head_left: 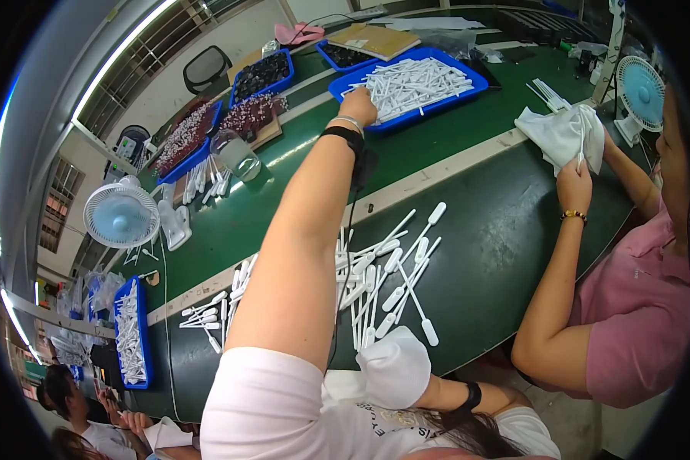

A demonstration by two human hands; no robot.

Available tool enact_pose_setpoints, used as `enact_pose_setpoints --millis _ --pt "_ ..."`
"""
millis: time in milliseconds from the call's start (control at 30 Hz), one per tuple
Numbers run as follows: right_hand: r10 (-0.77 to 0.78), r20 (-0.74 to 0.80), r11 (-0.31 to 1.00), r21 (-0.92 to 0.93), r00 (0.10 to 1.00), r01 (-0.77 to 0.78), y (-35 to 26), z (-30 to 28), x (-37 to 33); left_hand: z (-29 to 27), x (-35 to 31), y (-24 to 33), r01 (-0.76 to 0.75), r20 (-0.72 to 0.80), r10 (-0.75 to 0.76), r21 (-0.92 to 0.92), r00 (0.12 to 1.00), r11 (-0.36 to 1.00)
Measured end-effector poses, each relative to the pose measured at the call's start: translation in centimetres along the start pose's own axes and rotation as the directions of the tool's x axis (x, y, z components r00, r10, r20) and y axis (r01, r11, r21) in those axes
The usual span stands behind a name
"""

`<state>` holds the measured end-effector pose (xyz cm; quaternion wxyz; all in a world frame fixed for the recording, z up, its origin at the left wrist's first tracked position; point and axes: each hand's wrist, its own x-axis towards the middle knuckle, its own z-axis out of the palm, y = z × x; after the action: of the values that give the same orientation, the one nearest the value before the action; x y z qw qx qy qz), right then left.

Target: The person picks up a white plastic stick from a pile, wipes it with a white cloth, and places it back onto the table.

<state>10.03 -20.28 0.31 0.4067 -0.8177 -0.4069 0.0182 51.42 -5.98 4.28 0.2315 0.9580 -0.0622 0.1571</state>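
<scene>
My left hand (360,107) reaches far forward to the left rim of a blue tray (479,86) heaped with white plastic sticks (418,83). Its fingers are curled in at the heap's edge, and what they grip is hidden. A white cloth (395,366) is bunched over my right hand, close to my body at the table's near edge; the cloth hides the fingers. Between my arms lies a loose pile of white sticks with wide rounded ends (395,268). Several more sticks (203,316) lie left of my left arm.
Across from me are trays of black parts (262,77) and reddish-white pieces (184,138), a clear jar (238,156) and a fan (121,213). At left stands another stick tray (133,333). On the right, a co-worker in pink (621,307) wipes with white cloth (563,134).
</scene>
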Motion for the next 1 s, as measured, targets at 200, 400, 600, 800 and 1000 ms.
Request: enact_pose_setpoints --millis 200,400,600,800,1000 --pt "-0.070 -0.045 0.997 -0.031 0.997 0.069 -0.5 0.3 0.4 -4.4 -3.9 -2.4 -0.009 -0.068 0.008 -0.006 0.998 1.000" --pt "-0.303 -0.294 0.939 -0.257 0.907 0.230 -1.7 -0.7 1.3 -16.0 -15.6 1.9 0.101 0.412 0.048 -0.333 0.910 0.938" --pt "0.090 -0.305 0.838 0.538 0.948 0.094 0.1 2.6 -1.7 -22.4 -28.3 4.4 -0.029 0.682 0.013 0.012 0.731 0.999" --pt "0.102 -0.253 0.929 0.369 0.962 -0.001 -1.2 2.9 -2.0 -17.1 -39.9 1.3 -0.200 0.475 0.058 0.255 0.878 0.946" --pt "0.176 -0.279 0.852 0.523 0.944 -0.004 -1.0 4.1 -3.2 -15.0 -41.8 0.9 -0.166 0.350 0.024 0.382 0.937 0.909"
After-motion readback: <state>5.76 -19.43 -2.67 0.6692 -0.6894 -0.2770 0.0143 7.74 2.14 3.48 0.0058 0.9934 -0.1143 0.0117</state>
